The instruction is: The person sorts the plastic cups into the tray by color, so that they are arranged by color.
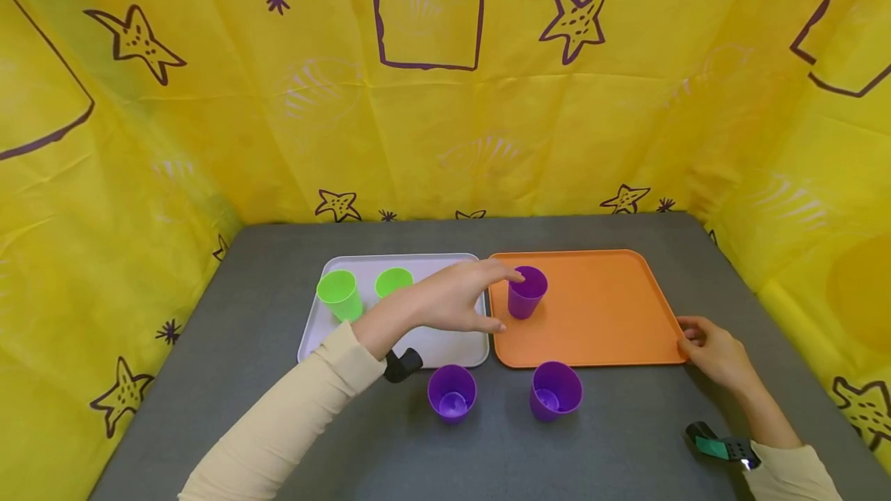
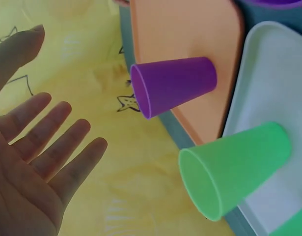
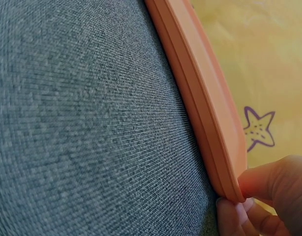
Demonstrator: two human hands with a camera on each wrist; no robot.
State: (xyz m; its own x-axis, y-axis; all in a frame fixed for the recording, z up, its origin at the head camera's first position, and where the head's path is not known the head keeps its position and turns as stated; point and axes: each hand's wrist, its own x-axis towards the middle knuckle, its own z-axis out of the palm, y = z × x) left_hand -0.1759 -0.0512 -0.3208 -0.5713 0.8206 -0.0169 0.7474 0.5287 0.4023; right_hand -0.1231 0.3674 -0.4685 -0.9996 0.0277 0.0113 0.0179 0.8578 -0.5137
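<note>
My left hand point(image 1: 455, 296) is held above the seam between two trays, thumb and fingers spread, next to a purple cup point(image 1: 525, 304). That cup stands upright on the left part of the orange tray point(image 1: 599, 315). The left wrist view shows the palm point(image 2: 28, 182) facing the camera, fingers apart and nothing in them. At the orange tray's near right corner, my right hand point(image 1: 720, 354) pinches the rim, with the thumb on top and fingers underneath in the right wrist view. Two more purple cups, one left point(image 1: 452, 393) and one right point(image 1: 555, 391), stand on the table before the trays.
Left of the orange tray lies a pale grey tray point(image 1: 445, 348) with green cups point(image 1: 339, 296) on it, partly covered by my left forearm. A dark grey cloth point(image 1: 626, 439) covers the table. Yellow patterned fabric point(image 1: 445, 114) walls in the back and sides.
</note>
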